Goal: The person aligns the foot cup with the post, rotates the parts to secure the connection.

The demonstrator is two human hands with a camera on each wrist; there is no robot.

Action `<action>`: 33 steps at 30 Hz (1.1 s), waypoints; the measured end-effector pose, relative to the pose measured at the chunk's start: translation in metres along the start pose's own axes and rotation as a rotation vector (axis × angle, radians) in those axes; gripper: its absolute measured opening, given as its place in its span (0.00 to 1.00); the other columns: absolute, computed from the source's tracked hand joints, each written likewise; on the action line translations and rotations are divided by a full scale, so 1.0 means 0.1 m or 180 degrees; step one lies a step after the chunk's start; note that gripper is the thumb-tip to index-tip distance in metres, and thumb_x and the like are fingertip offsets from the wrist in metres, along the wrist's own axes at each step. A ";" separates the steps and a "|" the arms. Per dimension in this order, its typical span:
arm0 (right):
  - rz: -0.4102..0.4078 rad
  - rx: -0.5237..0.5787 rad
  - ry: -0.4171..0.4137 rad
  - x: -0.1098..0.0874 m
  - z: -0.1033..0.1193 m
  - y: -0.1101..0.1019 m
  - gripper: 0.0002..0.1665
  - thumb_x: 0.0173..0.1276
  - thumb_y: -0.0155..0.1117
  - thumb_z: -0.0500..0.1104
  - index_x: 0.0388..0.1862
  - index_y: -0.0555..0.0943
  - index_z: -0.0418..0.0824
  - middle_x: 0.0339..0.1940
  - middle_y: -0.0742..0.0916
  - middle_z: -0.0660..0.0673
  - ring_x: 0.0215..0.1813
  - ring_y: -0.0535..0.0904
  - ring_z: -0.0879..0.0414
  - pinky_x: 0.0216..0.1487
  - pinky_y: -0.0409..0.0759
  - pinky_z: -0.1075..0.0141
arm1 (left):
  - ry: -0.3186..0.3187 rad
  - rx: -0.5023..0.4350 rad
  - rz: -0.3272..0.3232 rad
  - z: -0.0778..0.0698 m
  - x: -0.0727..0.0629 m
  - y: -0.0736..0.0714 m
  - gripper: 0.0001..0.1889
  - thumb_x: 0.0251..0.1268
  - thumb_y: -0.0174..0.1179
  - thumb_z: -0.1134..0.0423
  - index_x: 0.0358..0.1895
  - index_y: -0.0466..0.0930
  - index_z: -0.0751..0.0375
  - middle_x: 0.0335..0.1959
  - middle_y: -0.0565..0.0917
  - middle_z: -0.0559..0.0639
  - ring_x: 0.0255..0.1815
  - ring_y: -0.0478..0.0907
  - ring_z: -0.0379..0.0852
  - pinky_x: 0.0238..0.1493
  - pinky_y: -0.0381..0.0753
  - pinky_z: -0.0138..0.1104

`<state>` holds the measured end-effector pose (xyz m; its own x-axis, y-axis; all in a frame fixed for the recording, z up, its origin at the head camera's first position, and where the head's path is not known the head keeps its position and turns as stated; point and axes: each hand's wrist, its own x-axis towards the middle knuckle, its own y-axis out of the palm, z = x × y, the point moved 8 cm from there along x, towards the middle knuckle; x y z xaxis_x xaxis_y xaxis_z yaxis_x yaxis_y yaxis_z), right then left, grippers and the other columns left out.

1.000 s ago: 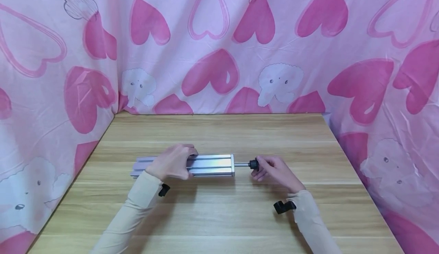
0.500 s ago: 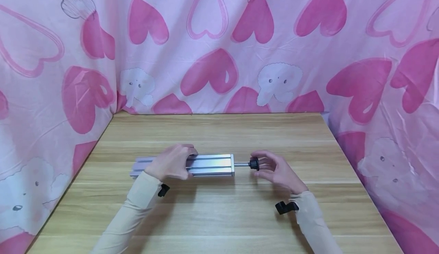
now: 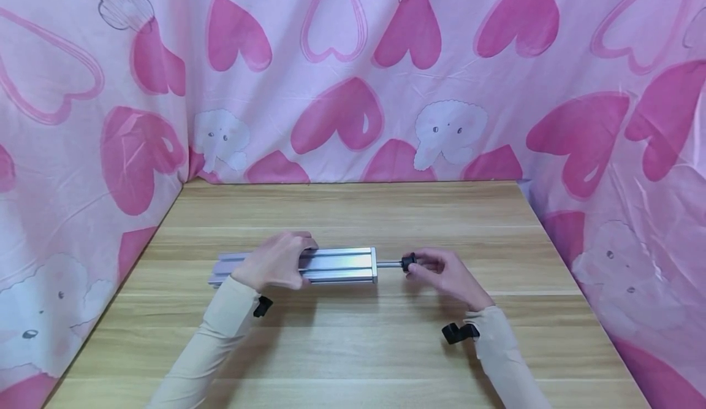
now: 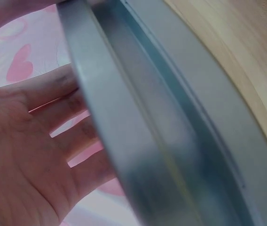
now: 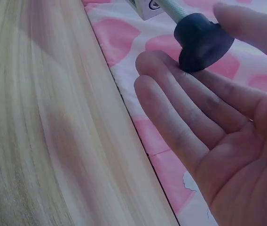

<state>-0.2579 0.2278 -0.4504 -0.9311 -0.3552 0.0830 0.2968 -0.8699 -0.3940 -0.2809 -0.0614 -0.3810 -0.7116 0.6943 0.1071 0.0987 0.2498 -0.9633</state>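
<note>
A silver aluminium extrusion profile [image 3: 342, 264] lies crosswise in the head view, its shadow falling on the wood below. My left hand [image 3: 273, 262] grips it around the middle, thumb on the near side and fingers over the far side. In the left wrist view a long groove runs along the profile [image 4: 124, 103]. From its capped right end sticks a threaded rod [image 3: 389, 264] bearing a black levelling foot [image 3: 409, 262]. My right hand [image 3: 449, 277] pinches that foot. In the right wrist view the thumb and fingers lie on opposite sides of the black foot [image 5: 201, 42].
The wood-grain table [image 3: 342, 347] spreads under both hands. Pink heart-patterned cloth [image 3: 342, 29] hangs along its back and both sides. A black wrist mount [image 3: 459, 333] juts from the right sleeve, and another black mount [image 3: 263, 306] from the left.
My right fingers opened around the levelling foot half a second ago and have closed on it again, thumb now on its near side. The left hand and profile stay in place.
</note>
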 end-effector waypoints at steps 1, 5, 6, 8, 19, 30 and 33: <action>0.0023 0.0019 0.0017 0.00 -0.01 0.01 0.19 0.73 0.64 0.48 0.56 0.83 0.39 0.43 0.91 0.44 0.45 0.89 0.48 0.50 0.84 0.66 | 0.0000 0.0001 0.0003 0.00 0.00 0.00 0.26 0.33 0.74 0.58 0.43 0.86 0.62 0.37 0.86 0.48 0.32 0.75 0.38 0.39 0.80 0.34; 0.0069 0.0138 0.0089 0.03 -0.04 0.04 0.20 0.78 0.55 0.49 0.51 0.85 0.36 0.37 0.91 0.41 0.39 0.89 0.45 0.44 0.86 0.57 | -0.0002 -0.0002 0.0004 0.01 0.00 0.01 0.26 0.32 0.74 0.58 0.43 0.86 0.62 0.37 0.86 0.48 0.31 0.74 0.38 0.39 0.80 0.33; 0.0082 0.0171 0.0103 0.03 -0.05 0.04 0.21 0.79 0.54 0.49 0.51 0.84 0.35 0.36 0.91 0.39 0.38 0.89 0.44 0.43 0.87 0.55 | 0.0001 -0.0003 0.0002 0.01 0.01 0.01 0.26 0.32 0.74 0.58 0.43 0.86 0.62 0.37 0.86 0.47 0.31 0.74 0.38 0.38 0.79 0.33; 0.0102 0.0223 0.0144 0.05 -0.07 0.05 0.23 0.80 0.51 0.50 0.51 0.84 0.32 0.36 0.91 0.37 0.36 0.89 0.44 0.41 0.87 0.53 | 0.0006 -0.0003 -0.0005 0.01 0.01 0.01 0.26 0.32 0.74 0.58 0.43 0.86 0.62 0.37 0.86 0.47 0.31 0.74 0.38 0.38 0.79 0.33; 0.0111 0.0004 0.0147 0.02 -0.07 0.04 0.24 0.78 0.56 0.50 0.61 0.80 0.35 0.47 0.90 0.41 0.45 0.88 0.50 0.49 0.85 0.61 | -0.0010 -0.0007 0.0003 0.02 0.00 0.02 0.25 0.32 0.74 0.58 0.42 0.86 0.62 0.37 0.85 0.47 0.32 0.74 0.38 0.38 0.79 0.33; 0.0049 0.0233 -0.0190 -0.02 0.05 -0.02 0.31 0.63 0.72 0.35 0.66 0.78 0.43 0.60 0.85 0.40 0.56 0.85 0.51 0.59 0.82 0.61 | 0.0012 -0.0031 0.0011 0.01 0.00 0.01 0.26 0.32 0.74 0.58 0.43 0.86 0.63 0.37 0.86 0.48 0.33 0.75 0.38 0.40 0.80 0.34; 0.0016 0.0164 -0.0075 -0.02 0.03 -0.02 0.30 0.65 0.72 0.40 0.66 0.78 0.39 0.57 0.87 0.42 0.53 0.86 0.54 0.56 0.82 0.67 | 0.0039 -0.0031 0.0000 0.01 0.00 0.01 0.26 0.32 0.74 0.58 0.43 0.86 0.63 0.37 0.86 0.48 0.32 0.75 0.38 0.39 0.80 0.34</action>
<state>-0.2558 0.2294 -0.4465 -0.9244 -0.3671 0.1030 0.3126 -0.8844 -0.3467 -0.2819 -0.0621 -0.3825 -0.7031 0.7025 0.1102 0.1055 0.2563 -0.9608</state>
